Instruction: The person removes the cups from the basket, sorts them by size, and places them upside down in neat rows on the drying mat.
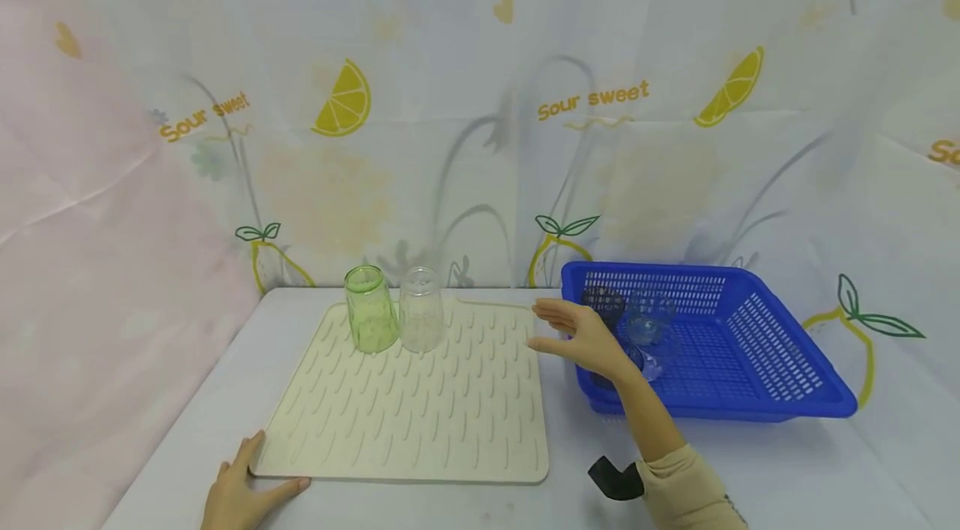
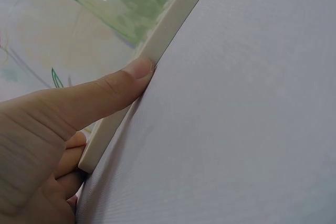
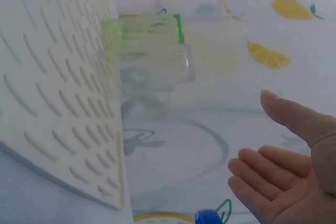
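My left hand (image 1: pixel 243 492) rests at the near left corner of a cream drying mat (image 1: pixel 420 430), its thumb (image 2: pixel 105 93) stretched along the front edge and its fingers at the left side. Toward the back of the mat a green drinking glass (image 1: pixel 372 317) and a clear drinking glass (image 1: pixel 422 322) stand upright side by side. My right hand (image 1: pixel 588 342) hovers between the mat and a blue plastic basket (image 1: pixel 795 409), fingers extended, thumb apart, palm bare. Seen from the right wrist, both glasses lie beyond that hand's fingertips.
In the left part of the blue basket sit several pieces of glassware, among them a dark glass (image 1: pixel 603 305) and a clear one (image 1: pixel 648 322), partly covered by my right hand and arm. A lemon-print curtain (image 1: pixel 480 97) hangs right behind the white table (image 1: pixel 187 430).
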`<state>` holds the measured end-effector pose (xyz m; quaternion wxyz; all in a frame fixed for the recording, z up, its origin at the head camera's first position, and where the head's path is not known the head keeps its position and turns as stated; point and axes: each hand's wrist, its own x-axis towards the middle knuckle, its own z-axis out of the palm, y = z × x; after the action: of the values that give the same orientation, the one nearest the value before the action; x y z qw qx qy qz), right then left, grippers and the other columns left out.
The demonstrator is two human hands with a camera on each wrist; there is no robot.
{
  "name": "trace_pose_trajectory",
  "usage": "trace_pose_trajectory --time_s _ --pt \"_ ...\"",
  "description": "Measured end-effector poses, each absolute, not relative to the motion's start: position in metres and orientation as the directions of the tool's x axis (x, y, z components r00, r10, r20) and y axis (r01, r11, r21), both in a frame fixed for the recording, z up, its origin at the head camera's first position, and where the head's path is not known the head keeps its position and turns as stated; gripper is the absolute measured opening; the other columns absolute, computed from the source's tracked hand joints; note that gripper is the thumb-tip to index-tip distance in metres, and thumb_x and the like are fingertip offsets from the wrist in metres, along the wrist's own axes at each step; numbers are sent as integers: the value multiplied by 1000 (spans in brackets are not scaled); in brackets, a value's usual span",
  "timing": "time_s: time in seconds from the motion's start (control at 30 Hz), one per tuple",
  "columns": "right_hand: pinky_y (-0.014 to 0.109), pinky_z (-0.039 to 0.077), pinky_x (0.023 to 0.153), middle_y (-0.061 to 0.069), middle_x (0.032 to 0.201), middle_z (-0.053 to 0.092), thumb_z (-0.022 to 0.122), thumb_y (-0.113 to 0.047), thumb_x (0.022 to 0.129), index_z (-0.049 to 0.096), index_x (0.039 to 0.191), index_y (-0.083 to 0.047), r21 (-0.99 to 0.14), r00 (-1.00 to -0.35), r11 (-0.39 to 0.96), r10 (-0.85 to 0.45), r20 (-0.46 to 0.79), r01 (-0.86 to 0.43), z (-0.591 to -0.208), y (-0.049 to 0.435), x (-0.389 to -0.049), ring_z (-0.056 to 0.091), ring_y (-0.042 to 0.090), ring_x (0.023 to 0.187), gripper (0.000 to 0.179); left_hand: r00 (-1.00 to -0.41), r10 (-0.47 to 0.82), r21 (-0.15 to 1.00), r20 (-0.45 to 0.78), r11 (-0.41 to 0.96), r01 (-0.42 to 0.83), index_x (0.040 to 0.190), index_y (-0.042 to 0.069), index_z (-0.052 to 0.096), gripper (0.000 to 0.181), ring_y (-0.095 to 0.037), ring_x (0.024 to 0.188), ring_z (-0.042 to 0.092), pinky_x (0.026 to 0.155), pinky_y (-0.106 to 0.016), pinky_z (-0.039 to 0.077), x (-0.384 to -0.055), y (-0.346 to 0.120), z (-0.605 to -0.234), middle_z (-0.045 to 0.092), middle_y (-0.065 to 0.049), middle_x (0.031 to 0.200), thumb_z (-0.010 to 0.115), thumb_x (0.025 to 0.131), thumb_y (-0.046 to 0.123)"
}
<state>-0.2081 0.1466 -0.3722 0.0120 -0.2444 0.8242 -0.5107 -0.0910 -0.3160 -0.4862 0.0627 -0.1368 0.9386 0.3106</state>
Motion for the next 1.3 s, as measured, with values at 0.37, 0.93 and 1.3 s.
trace_pose_trajectory --time_s 0.37,0.93,1.3 --pt "45 41 103 25 132 51 72 -14 84 45 134 7 -850 -922 393 -304 242 -352 -375 194 -191 48 39 123 61 -959 -215 576 -183 768 -282 141 -14 17 107 -70 122 7 102 -74 9 -90 -313 -484 9 -42 142 77 74 43" --pt "12 47 91 30 133 48 69 -20 87 39 136 10 -795 -972 559 -109 209 -234 -385 261 -170 47 44 121 66 -956 -224 585 -189 756 -293 142 -13 17 107 -70 122 6 103 -73 9 -89 -313 -484 9 -40 143 77 73 42" --pt "59 41 97 36 133 43 71 -29 85 39 134 14 -676 -984 718 -70 166 -165 -395 286 -171 41 53 122 73 -957 -224 559 -183 777 -289 141 -14 18 108 -72 120 8 102 -73 11 -89 -314 -486 11 -41 142 77 72 45"
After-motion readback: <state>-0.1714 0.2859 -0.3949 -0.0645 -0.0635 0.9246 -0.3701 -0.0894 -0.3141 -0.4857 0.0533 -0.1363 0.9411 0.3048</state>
